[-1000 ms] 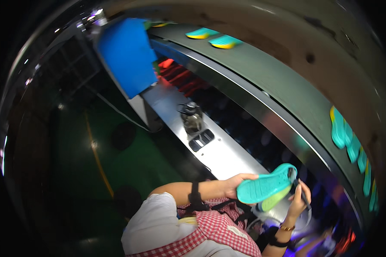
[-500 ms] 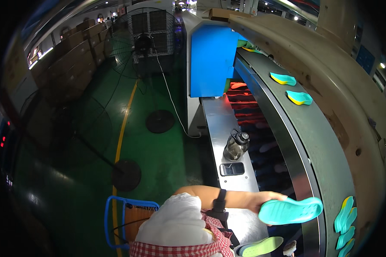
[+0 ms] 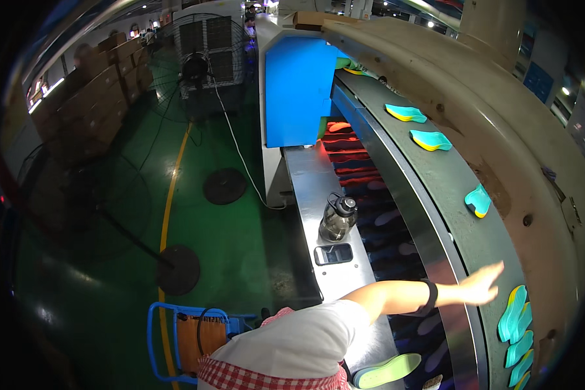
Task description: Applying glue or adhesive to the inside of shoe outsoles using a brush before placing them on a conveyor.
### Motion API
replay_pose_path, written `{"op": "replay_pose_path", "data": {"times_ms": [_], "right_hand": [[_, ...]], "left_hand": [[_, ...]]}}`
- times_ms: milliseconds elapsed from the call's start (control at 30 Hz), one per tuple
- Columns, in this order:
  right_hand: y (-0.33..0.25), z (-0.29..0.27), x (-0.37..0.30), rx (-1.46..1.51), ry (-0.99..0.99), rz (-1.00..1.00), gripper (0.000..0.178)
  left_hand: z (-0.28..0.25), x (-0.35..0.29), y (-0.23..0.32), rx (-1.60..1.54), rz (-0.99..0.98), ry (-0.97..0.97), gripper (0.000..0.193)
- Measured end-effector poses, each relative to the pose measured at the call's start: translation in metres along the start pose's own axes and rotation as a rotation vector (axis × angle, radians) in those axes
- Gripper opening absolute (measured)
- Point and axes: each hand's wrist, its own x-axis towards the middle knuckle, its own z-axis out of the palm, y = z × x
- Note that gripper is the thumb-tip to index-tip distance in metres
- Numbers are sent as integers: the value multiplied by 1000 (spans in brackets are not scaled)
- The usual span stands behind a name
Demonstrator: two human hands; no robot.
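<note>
My left hand (image 3: 481, 284) reaches over the near edge of the dark green conveyor belt (image 3: 463, 188), fingers stretched out and nothing held. A black band circles that wrist. Just beyond the fingers, a turquoise-and-yellow shoe insole (image 3: 479, 200) rests tilted on the belt. Close by, toward the lower right, several similar insoles (image 3: 515, 313) lie in an overlapping row. Two more insoles sit farther along the belt, one of them here (image 3: 431, 140). Below my forearm, a lime-green insole (image 3: 388, 371) lies on the metal ledge (image 3: 303, 175). My right hand does not show.
A dark water bottle (image 3: 338, 218) and a phone (image 3: 333, 254) occupy the ledge. Beside it, dark rollers or slats carry insole shapes under red light near the blue machine panel (image 3: 299, 91). A blue-framed chair (image 3: 192, 341) and standing fans (image 3: 195, 67) are on the left.
My left hand has let go of the turquoise insole and moved right, over the belt. An insole now lies on the belt just past my fingers. The view has shifted slightly.
</note>
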Motion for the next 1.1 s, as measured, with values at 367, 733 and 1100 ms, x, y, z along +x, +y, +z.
{"op": "replay_pose_path", "data": {"times_ms": [367, 733, 1100], "right_hand": [[31, -15, 48, 442, 407, 102, 9], [29, -33, 83, 868, 803, 257, 20], [27, -36, 122, 1300, 1213, 344, 31]], "left_hand": [[53, 5, 27, 219, 193, -538, 100], [80, 14, 14, 312, 310, -422, 77], [49, -10, 6, 347, 676, -171, 38]]}}
